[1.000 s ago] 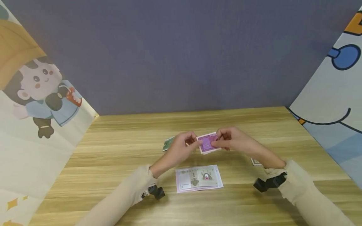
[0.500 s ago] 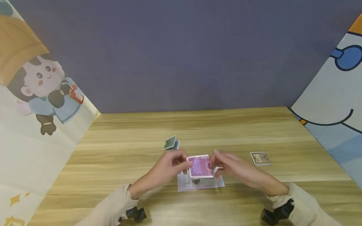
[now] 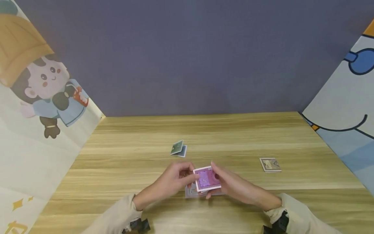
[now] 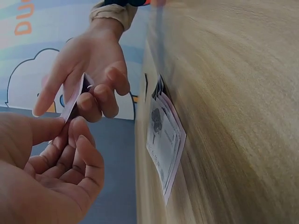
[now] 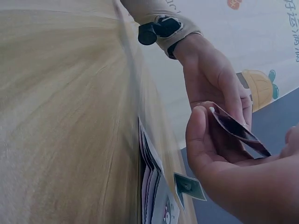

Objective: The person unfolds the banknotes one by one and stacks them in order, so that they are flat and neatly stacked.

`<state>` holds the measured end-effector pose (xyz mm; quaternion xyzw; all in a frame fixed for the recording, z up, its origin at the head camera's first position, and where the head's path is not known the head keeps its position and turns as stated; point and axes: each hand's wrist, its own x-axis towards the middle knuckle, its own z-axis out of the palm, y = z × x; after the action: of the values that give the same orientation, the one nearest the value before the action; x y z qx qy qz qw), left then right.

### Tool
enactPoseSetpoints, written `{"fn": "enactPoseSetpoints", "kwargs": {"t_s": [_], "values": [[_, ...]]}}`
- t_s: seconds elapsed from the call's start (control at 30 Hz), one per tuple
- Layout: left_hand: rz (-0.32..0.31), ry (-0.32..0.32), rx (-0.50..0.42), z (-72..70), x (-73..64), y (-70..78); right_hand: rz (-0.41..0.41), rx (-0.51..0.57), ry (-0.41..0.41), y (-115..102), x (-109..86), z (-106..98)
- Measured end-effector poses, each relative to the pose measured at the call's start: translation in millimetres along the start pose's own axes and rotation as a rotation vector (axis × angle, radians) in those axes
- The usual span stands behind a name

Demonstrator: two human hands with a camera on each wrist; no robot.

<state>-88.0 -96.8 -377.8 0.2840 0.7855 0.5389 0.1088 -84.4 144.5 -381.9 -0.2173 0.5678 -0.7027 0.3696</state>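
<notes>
My left hand pinches the left edge of a folded purple banknote, thumb on its face and fingers behind. My right hand is cupped at the note's right side. Its bent fingers lie behind the note, and its thumb stands away from the paper in the left wrist view. Seen edge-on there, the folded note gapes a little between its layers. Below both hands lies a stack of pale banknotes, mostly hidden in the head view.
A folded green banknote stands half unfolded on the wooden table, behind the left hand. Off to the right lies a folded brown banknote. A grey-blue panel rises at the table's back edge, with printed walls at both sides.
Both hands have come nearer the body with the purple note, which now overlaps the stack. The right thumb has left the note's face, and the right fingers have moved behind it.
</notes>
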Motion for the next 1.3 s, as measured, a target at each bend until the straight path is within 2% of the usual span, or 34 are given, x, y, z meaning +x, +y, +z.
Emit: {"fn": "enactPoseSetpoints", "kwargs": {"t_s": [0.2,0.33,0.47,0.8,0.9,1.07,1.2,1.3], "values": [[-0.023,-0.019,0.009,-0.6,-1.4,2.6,0.003,0.025,0.018,3.5,-0.2,-2.2],[-0.030,-0.026,0.005,-1.3,-2.2,5.6,-0.013,0.120,0.022,8.4,-0.6,-3.3],[-0.025,-0.041,0.013,-1.5,-4.1,8.1,-0.034,0.189,-0.015,13.7,-2.1,-2.0],[0.032,-0.078,0.030,-1.9,-9.7,7.3,-0.061,0.104,-0.108,12.0,-6.5,1.3],[0.039,-0.083,0.038,-3.4,-10.2,7.7,-0.041,0.067,-0.078,10.3,-7.0,1.1],[0.013,-0.069,0.050,-10.7,-13.1,10.6,-0.036,-0.005,0.007,6.7,-8.5,-0.9],[0.003,-0.056,0.073,-17.3,-15.6,12.2,-0.075,-0.079,0.071,4.7,-10.4,-6.1],[-0.008,-0.049,0.093,-20.4,-16.5,12.5,-0.129,-0.152,0.150,4.5,-11.5,-11.1]]}}
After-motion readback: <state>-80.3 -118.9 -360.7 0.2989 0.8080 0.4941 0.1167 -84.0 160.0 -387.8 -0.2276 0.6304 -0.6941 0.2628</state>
